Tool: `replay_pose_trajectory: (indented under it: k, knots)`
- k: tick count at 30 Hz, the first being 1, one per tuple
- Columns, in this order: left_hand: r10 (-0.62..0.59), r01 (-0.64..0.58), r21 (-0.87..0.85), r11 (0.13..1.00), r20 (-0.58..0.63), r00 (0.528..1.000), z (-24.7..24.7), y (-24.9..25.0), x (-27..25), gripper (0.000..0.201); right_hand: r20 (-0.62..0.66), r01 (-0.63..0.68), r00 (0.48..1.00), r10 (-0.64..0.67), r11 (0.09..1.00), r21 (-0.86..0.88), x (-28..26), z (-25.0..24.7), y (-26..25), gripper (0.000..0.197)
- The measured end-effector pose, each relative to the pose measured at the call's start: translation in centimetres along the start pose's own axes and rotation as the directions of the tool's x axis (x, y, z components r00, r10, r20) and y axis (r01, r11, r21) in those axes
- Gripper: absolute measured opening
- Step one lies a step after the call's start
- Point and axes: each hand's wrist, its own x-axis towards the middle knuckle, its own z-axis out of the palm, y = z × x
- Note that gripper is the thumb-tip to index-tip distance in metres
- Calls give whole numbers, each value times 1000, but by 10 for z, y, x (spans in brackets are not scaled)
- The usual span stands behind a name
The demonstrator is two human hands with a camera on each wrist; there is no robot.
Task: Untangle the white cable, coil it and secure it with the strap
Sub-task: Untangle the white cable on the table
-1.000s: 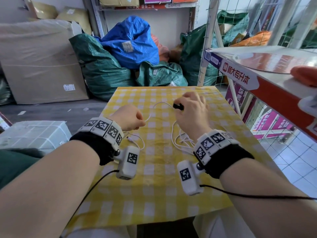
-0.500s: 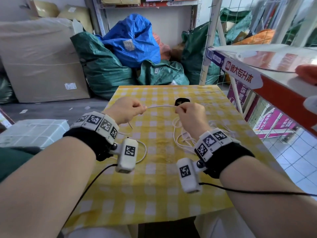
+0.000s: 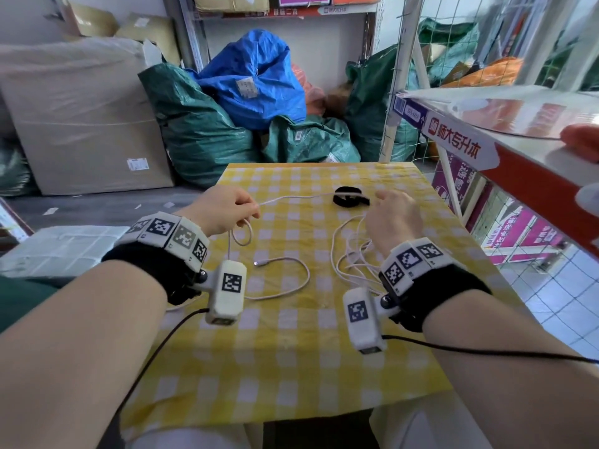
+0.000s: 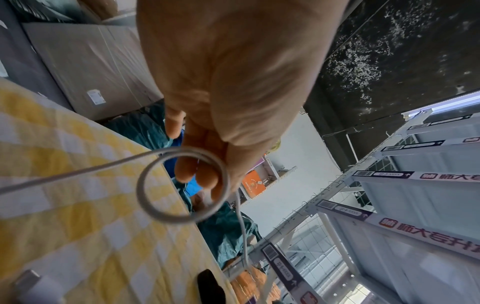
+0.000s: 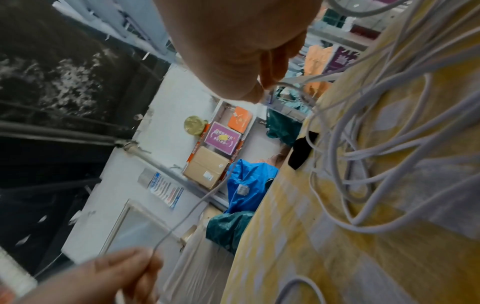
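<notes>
The white cable (image 3: pixel 291 198) stretches above the yellow checked table (image 3: pixel 291 367) between my two hands. My left hand (image 3: pixel 249 211) pinches it and a small loop (image 4: pixel 182 185) hangs under the fingers. My right hand (image 3: pixel 384 204) pinches the cable (image 5: pixel 283 85) at thumb and fingertip, over a loose tangle (image 3: pixel 351 254) lying on the cloth. One plug end (image 3: pixel 257 263) lies between my wrists. The black strap (image 3: pixel 348 196) lies curled on the table just left of my right hand, held by neither hand.
A red and white shelf (image 3: pixel 486 147) juts in over the table's right side, with a wire rack behind it. Green and blue sacks (image 3: pixel 252 82) and a big wrapped box (image 3: pixel 81 124) stand beyond the far edge. A wrapped parcel (image 3: pixel 61 251) sits at left.
The black strap has gone from my right fingers to the table. My hands have moved apart, drawing a longer stretch of cable between them, and a small loop now hangs from my left hand.
</notes>
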Motion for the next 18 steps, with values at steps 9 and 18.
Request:
replay_pose_trajectory:
  k: [9, 18]
  knots:
    - [112, -85, -234, 969, 106, 988, 11, 29, 4, 9, 290, 550, 727, -623, 780, 297, -32, 5, -50, 32]
    - [-10, 14, -21, 1000, 192, 981, 11, 10, 5, 17, 84, 407, 896, -436, 883, 234, -20, 6, -33, 24]
